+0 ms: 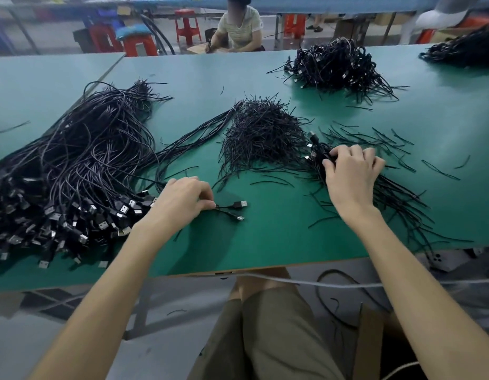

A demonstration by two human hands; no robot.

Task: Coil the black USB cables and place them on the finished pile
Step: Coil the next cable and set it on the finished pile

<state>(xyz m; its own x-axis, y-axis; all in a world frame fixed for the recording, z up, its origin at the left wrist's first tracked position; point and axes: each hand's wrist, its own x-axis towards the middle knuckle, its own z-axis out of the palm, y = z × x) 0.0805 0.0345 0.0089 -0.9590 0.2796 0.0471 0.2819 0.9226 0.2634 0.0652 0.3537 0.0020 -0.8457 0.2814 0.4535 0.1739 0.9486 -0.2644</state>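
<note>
Pinching a black USB cable beside the uncoiled heap at near left, your left hand curls its fingers; your right hand clasps a coiled cable at right on the table.

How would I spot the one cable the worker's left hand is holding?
Start at the huge heap of loose cables on the left of the green table. Just right of its plug ends, the left hand pinches one cable. Unlike the rest, its two plugs lie alone on bare green, one large, one small.
</note>
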